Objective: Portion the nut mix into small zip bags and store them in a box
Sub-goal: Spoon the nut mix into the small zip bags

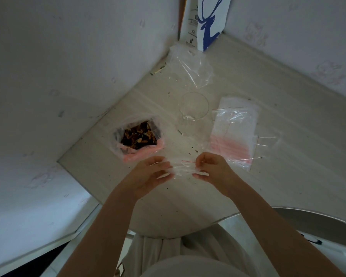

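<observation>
Pale corner surface (298,126) carries an open bag of nut mix (139,136), a glass (194,108) and a stack of zip bags (234,132), while the left hand (148,174) and right hand (212,170) pinch an empty small zip bag (183,166) between them with curled fingers (164,174).

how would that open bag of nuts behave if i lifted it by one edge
The nut bag looks like thin, floppy film, so it would probably sag. Its mouth lies open, so the nuts may well spill.

Dim, soft, slightly blurred, with wide-angle edge distortion
</observation>
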